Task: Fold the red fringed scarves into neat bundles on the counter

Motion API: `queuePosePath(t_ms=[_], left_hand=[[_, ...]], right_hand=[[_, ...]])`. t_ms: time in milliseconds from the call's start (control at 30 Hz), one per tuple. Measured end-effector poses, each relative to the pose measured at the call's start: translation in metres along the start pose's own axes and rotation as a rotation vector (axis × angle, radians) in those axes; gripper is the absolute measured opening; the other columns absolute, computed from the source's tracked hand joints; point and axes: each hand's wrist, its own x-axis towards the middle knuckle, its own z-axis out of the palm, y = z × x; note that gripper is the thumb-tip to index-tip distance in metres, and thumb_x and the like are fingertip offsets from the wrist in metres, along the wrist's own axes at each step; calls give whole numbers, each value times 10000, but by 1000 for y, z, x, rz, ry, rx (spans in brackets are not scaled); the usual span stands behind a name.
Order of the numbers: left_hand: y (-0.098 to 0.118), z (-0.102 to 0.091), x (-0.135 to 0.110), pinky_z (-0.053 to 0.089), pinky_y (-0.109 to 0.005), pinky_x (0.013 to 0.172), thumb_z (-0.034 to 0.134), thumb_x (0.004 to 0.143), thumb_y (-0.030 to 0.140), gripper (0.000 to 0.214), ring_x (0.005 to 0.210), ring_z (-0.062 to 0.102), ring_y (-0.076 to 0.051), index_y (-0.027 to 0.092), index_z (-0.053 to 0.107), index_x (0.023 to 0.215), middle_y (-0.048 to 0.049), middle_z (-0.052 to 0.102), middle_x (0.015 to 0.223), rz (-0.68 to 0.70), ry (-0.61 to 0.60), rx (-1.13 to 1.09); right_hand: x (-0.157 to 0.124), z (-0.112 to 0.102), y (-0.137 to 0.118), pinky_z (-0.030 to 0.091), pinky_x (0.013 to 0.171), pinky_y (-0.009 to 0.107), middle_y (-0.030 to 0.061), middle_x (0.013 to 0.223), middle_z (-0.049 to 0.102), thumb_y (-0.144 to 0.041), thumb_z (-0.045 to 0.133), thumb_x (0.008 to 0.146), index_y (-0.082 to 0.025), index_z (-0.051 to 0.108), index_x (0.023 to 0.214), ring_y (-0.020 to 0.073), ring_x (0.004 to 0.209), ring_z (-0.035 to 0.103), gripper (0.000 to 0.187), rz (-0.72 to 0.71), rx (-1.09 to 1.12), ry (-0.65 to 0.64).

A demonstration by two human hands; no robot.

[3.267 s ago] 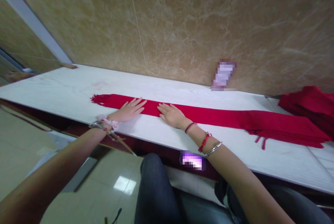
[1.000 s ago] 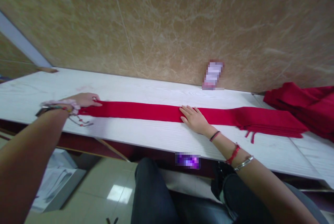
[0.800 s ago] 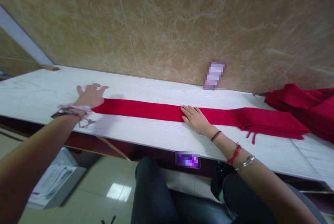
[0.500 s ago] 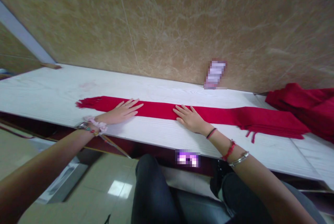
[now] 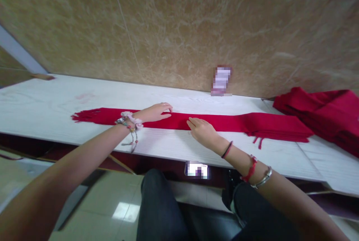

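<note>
A long red scarf (image 5: 230,122) with fringed ends lies stretched flat along the white wooden table (image 5: 56,98). My left hand (image 5: 155,112) rests on the scarf near its middle, fingers together and flat, pointing right. My right hand (image 5: 202,130) lies flat on the scarf's near edge just to the right, fingers extended toward the left hand. The two hands are a short gap apart. The scarf's left fringe (image 5: 82,115) lies free on the table; its right end is folded over, with tassels (image 5: 257,140) hanging out.
A pile of red scarves (image 5: 322,112) sits at the table's right end. A small blurred card (image 5: 222,80) leans against the brown marble wall. A small wooden piece (image 5: 42,77) lies at the far left. My knees are under the table edge.
My left hand went out to the scarf's left fringe, then slid back right along the cloth and now sits close to my right hand. The right hand stayed near the middle.
</note>
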Motion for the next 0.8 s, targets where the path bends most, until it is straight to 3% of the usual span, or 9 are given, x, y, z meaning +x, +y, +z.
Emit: queuePosePath(t_ms=[167, 267, 400, 567, 800], left_hand=[[22, 12, 55, 391, -233, 832, 462, 806, 412, 382, 953, 549, -172, 140, 572, 1050, -97, 604, 1071, 77, -119, -107], [29, 14, 75, 394, -214, 704, 461, 799, 449, 376, 811, 559, -149, 157, 589, 998, -54, 637, 935, 22, -186, -116], [38, 13, 95, 368, -212, 621, 461, 784, 464, 371, 720, 539, -137, 151, 607, 917, -34, 640, 839, -49, -238, -104], [48, 14, 118, 382, -206, 655, 495, 745, 414, 339, 779, 546, -141, 147, 623, 912, -42, 654, 904, -1, -269, -142], [60, 19, 133, 363, -214, 589, 499, 736, 408, 309, 662, 512, -127, 143, 635, 819, -26, 645, 755, 59, -296, -161]], right_hand=[[-18, -13, 12, 501, 744, 323, 167, 1046, 616, -67, 376, 876, -85, 566, 1078, 232, 946, 578, 278, 72, -98, -157], [-23, -16, 19, 502, 702, 302, 161, 1035, 615, -52, 372, 870, -91, 564, 1067, 231, 934, 580, 277, 73, -119, -222], [-25, -16, 22, 501, 721, 312, 161, 1081, 601, -41, 347, 871, -90, 552, 1092, 236, 957, 574, 306, 49, -115, -208], [-26, -16, 21, 496, 744, 308, 162, 1078, 603, -46, 358, 872, -86, 554, 1071, 229, 968, 577, 283, 75, -80, -208], [-27, -13, 25, 475, 739, 260, 108, 1080, 604, -26, 361, 866, -133, 554, 1066, 191, 962, 577, 298, 149, 3, -175]])
